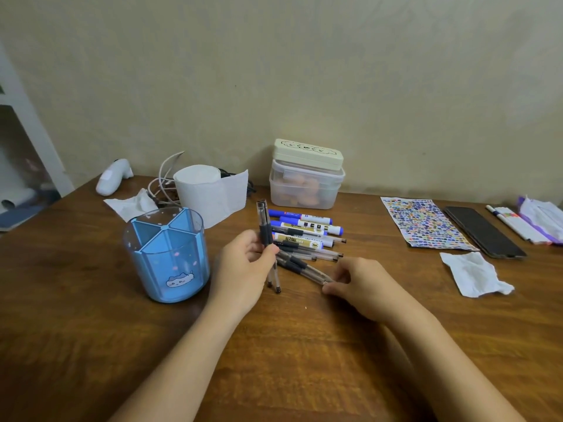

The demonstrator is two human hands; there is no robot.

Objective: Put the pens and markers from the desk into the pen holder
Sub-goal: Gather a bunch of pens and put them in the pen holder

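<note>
A blue translucent pen holder (167,257) with divided compartments stands on the desk at the left, with nothing inside it. My left hand (243,266) is just right of it and grips two clear black-capped pens (264,229) held nearly upright. A pile of pens (307,257) and blue-capped markers (304,222) lies on the desk behind my hands. My right hand (356,284) rests on the desk with its fingertips pinched on the end of one lying pen (310,272).
A toilet paper roll (201,190), cables and a crumpled tissue (134,204) sit behind the holder. Stacked plastic boxes (306,181) stand by the wall. To the right lie a sticker sheet (423,222), a dark phone (484,231), a tissue (475,274) and another marker (499,216).
</note>
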